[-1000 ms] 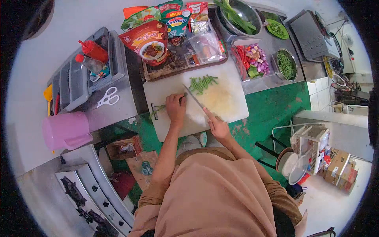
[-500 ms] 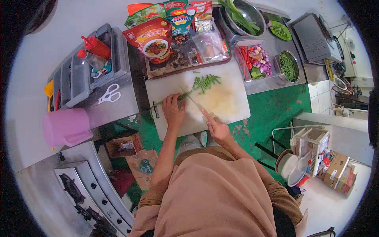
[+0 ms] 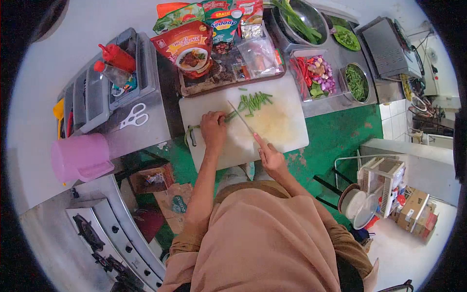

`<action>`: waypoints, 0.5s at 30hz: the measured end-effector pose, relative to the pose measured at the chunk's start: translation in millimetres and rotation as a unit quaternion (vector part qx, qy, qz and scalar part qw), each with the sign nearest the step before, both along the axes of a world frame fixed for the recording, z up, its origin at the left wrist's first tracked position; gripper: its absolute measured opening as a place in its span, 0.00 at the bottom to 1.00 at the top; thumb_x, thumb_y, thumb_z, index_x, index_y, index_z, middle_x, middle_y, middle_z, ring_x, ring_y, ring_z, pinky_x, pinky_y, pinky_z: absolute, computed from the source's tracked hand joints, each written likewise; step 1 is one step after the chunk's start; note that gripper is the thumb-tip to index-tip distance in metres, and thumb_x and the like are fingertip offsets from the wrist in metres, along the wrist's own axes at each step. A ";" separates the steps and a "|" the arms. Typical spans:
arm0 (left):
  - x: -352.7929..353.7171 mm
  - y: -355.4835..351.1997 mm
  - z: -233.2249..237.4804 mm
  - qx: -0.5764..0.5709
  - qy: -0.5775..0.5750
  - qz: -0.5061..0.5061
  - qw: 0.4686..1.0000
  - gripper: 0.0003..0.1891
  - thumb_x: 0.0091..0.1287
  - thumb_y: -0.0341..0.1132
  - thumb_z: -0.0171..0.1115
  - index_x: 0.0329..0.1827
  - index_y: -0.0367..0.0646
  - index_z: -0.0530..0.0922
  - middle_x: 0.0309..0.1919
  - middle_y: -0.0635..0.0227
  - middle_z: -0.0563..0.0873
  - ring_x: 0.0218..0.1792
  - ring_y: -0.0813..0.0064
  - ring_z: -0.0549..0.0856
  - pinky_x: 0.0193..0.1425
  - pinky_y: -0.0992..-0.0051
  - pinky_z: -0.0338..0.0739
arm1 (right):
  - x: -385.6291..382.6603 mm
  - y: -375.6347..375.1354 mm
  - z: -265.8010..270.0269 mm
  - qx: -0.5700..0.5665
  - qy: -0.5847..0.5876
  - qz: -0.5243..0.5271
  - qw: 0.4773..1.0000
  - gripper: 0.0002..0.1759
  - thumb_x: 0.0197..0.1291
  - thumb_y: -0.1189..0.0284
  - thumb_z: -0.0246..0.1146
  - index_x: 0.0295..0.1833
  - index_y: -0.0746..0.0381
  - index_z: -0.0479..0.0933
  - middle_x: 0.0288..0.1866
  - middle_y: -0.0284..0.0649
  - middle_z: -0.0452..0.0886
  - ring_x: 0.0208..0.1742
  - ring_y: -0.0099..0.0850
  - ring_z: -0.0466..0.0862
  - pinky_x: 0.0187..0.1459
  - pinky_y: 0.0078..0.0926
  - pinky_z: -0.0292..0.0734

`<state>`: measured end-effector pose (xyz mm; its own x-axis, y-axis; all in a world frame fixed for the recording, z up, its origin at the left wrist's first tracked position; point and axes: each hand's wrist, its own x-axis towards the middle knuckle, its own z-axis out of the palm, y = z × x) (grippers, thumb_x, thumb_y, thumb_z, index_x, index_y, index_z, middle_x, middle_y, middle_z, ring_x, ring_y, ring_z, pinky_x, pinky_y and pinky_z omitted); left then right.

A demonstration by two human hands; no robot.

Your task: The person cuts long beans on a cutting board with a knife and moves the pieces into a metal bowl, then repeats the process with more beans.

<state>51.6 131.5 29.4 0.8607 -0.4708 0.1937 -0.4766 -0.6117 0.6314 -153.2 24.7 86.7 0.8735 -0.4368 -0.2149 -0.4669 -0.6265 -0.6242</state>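
Observation:
A white cutting board (image 3: 282, 134) lies in front of me. My left hand (image 3: 214, 130) is closed over a bundle of long green beans (image 3: 230, 116), whose ends poke out to the right of the fingers and whose tails trail to the board's left edge. My right hand (image 3: 270, 158) grips a knife (image 3: 242, 118), its index finger stretched along the spine. The thin blade points up and left, across the bean ends beside my left fingers. Several cut bean pieces (image 3: 255, 101) lie in a loose heap just beyond the blade.
Behind the board stands a tray (image 3: 194, 91) with seasoning packets (image 3: 187, 46). On the right are a container of chillies and shallots (image 3: 316, 78), a bowl of cut beans (image 3: 356, 82) and a metal bowl (image 3: 316, 19). White scissors (image 3: 134, 117) and a pink jug (image 3: 81, 156) sit left.
My right hand and the knife have shifted slightly to the right, and the blade tip sits a little higher on the board. My left hand has edged up and right along the beans.

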 end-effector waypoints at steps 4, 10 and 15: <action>4.3 -2.5 1.3 0.018 0.049 -0.018 0.998 0.06 0.59 0.29 0.65 0.40 0.45 0.84 0.36 0.65 0.83 0.42 0.59 0.79 0.52 0.61 0.72 | 0.1 -3.2 -1.0 -0.006 -0.015 -0.001 1.000 0.31 0.71 0.69 0.52 0.77 0.41 0.57 0.33 0.51 0.75 0.32 0.54 0.79 0.36 0.50 0.76; -10.5 2.9 2.0 -0.058 -0.005 -0.059 0.997 0.09 0.57 0.28 0.65 0.41 0.45 0.83 0.38 0.63 0.81 0.46 0.58 0.78 0.52 0.60 0.74 | -0.6 -7.2 -3.9 -0.024 -0.004 0.006 1.000 0.31 0.70 0.70 0.53 0.77 0.41 0.58 0.33 0.50 0.76 0.31 0.53 0.79 0.34 0.48 0.77; -18.2 10.5 0.6 -0.026 -0.043 -0.039 0.998 0.10 0.57 0.28 0.65 0.42 0.45 0.83 0.40 0.64 0.80 0.47 0.59 0.78 0.54 0.60 0.73 | -2.1 -0.6 -8.9 -0.054 -0.075 0.018 0.996 0.33 0.68 0.71 0.54 0.77 0.40 0.57 0.32 0.50 0.75 0.26 0.51 0.79 0.29 0.47 0.77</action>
<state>33.4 142.0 30.0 0.8014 -0.5228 0.2906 -0.5749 -0.5390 0.6157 -155.3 24.1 77.8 0.9079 -0.4177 -0.0348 -0.3496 -0.7089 -0.6126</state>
